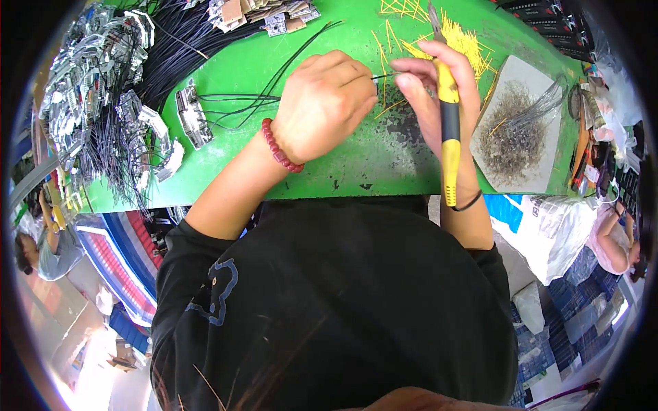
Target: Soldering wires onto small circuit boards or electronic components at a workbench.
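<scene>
My left hand (329,96), its fingers curled closed, holds thin black wires (240,98) near the middle of the green bench. They trail left to a silver metal part with a circuit board (193,116). A short dark wire end (385,75) sticks out from my left fingers toward my right fingertips; whether they touch it I cannot tell. My right hand (428,96) grips a yellow-and-black handled tool (449,130), held upright across the palm. Its narrow grey metal end (434,20) points to the far side; its exact kind is unclear.
Thin yellow sticks (462,44) lie scattered beyond my right hand. A grey board (541,168) at right bears dark debris and fine wires. Metal parts (96,75) and black wires are heaped at left, small boards (274,24) at the far side. Other people sit at both edges.
</scene>
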The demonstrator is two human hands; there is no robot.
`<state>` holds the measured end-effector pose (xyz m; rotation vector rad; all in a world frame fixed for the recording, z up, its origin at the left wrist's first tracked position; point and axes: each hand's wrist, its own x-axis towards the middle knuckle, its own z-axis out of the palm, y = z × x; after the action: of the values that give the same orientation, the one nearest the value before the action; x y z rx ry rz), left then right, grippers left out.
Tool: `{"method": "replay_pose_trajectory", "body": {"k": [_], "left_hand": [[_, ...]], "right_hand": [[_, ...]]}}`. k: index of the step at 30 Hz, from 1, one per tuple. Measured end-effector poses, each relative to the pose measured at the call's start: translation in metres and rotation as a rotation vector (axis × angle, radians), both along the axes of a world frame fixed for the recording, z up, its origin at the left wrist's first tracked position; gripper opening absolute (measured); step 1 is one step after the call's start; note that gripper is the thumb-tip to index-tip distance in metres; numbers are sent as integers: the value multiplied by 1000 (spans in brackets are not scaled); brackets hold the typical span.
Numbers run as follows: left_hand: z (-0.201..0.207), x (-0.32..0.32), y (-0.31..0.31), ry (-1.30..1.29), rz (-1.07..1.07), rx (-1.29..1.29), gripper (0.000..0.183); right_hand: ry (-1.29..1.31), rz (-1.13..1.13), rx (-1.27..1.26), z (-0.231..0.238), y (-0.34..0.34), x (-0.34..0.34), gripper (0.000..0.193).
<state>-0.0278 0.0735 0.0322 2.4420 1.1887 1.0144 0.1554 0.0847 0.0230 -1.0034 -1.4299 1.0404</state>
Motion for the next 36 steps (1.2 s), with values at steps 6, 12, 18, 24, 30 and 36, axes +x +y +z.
{"method": "replay_pose_trajectory", "body": {"k": [6,12,18,24,30,36], "left_hand": [[4,3,-8,-308,27,-241,8],[8,14,-13,-478,180,-568,8],[10,11,-15,-512,182,-556,6],[9,11,-20,-469,148,-441,7],[1,12,-23,-392,116,-285,10],[-2,14,-26,-361,119,-229,11]], "right_hand": [[24,-37,79,0,-7,-5,36],[78,-59,60,-11,-24,-6,37],[177,-53,64,-2,-27,0,36],[174,10,52,-1,-37,0,36],[119,64,19,3,-35,0,38],[84,93,-142,3,-32,2,42]]}}
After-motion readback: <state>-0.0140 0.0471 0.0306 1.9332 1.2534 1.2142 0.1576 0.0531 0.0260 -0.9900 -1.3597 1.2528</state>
